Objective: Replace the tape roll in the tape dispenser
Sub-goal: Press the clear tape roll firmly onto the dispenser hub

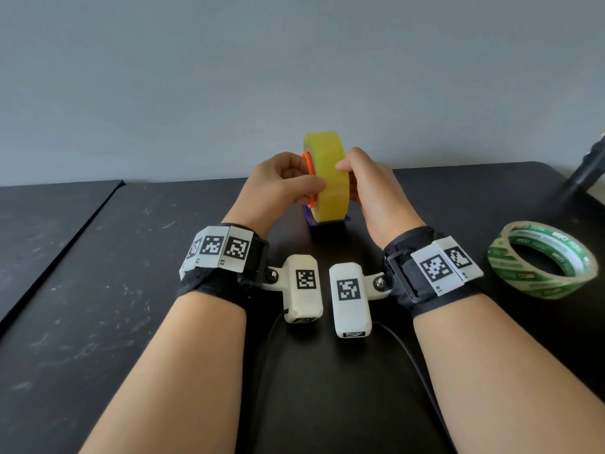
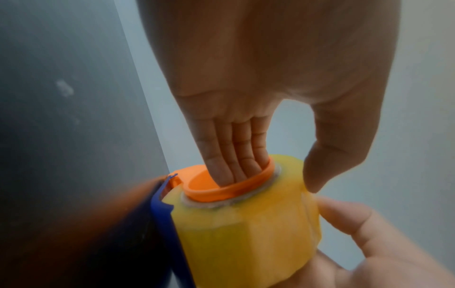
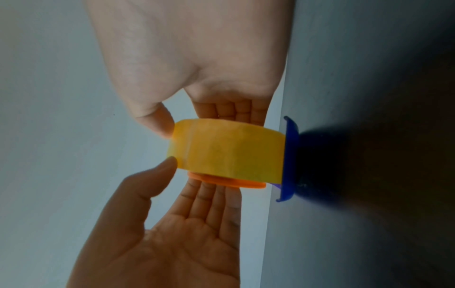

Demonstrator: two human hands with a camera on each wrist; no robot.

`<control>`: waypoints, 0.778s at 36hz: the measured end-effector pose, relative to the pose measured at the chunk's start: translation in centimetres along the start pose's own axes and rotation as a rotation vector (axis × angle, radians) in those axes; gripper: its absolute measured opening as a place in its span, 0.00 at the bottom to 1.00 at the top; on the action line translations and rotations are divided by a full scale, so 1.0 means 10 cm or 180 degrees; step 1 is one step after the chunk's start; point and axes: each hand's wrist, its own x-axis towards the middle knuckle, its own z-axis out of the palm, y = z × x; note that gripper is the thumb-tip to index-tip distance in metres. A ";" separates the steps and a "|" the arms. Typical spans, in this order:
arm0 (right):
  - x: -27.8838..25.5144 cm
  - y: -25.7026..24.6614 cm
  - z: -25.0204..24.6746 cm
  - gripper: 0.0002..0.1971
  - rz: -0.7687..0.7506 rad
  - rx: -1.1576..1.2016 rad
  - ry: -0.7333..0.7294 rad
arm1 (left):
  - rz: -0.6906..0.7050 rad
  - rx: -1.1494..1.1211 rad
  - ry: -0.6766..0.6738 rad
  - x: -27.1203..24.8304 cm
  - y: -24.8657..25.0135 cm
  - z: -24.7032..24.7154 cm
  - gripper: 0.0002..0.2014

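Observation:
A yellow tape roll [image 1: 327, 178] stands on edge in the blue dispenser [image 1: 340, 221] at the table's far middle. An orange hub [image 1: 308, 172] sticks out of the roll's left side. My left hand [image 1: 294, 185] has its fingers in the orange hub [image 2: 229, 191] and its thumb on the roll's rim [image 2: 246, 233]. My right hand [image 1: 347, 172] grips the roll from the right, thumb on the rim and fingers behind the far face [image 3: 229, 150]. The blue dispenser [image 3: 290, 155] rests on the dark table under the roll.
A green-printed tape roll [image 1: 543, 260] lies flat on the black table [image 1: 131, 290] to the right of my right wrist. A dark object [image 1: 586, 172] juts in at the far right edge. Cables [image 1: 409, 355] run between my forearms. A grey wall stands behind.

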 end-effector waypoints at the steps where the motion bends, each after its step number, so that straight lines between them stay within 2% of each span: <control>1: 0.00 0.00 0.00 0.15 0.0007 0.0020 -0.0018 | 0.0004 -0.0004 0.0018 0.00 0.00 0.00 0.10; 16: 0.00 0.01 -0.01 0.13 -0.0067 -0.0101 -0.0166 | 0.0101 -0.0081 0.0337 0.03 -0.02 0.01 0.08; 22: -0.01 -0.01 0.00 0.12 -0.0039 -0.0186 -0.0056 | 0.0069 -0.0090 0.0331 0.04 -0.03 -0.01 0.10; 28: 0.00 -0.02 0.00 0.16 0.0017 -0.0076 -0.0022 | 0.0096 -0.0112 0.0221 0.03 -0.03 -0.01 0.11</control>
